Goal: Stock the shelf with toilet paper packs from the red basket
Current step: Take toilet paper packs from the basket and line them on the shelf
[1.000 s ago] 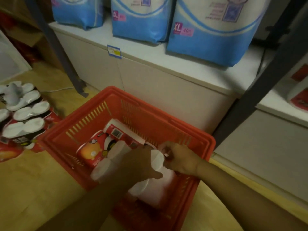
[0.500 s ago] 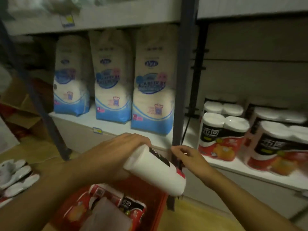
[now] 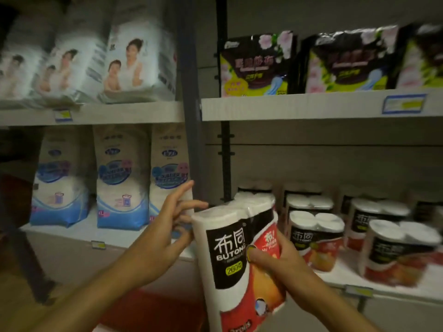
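A toilet paper pack (image 3: 236, 257), wrapped in black, white and red with "BUTONG" printed on its label, is held upright in the air in front of the lower shelf (image 3: 340, 281), just left of the packs already standing there. The right hand (image 3: 281, 267) grips the pack from its right side, thumb pressed across the front label and fingers curled around behind. The left hand (image 3: 167, 233) is at the pack's upper left edge with its fingers spread and mostly straight, the tips touching or just beside the wrapper; whether it bears any weight cannot be told. On the lower shelf to the right stand several stocked toilet paper packs (image 3: 316, 238) of the same kind, in rows running back. A dark upright post (image 3: 191, 140) divides this bay from the one on the left, where blue-and-white diaper bags (image 3: 121, 185) stand. A blurred red shape at the bottom, possibly the red basket (image 3: 153, 307), lies below the hands.
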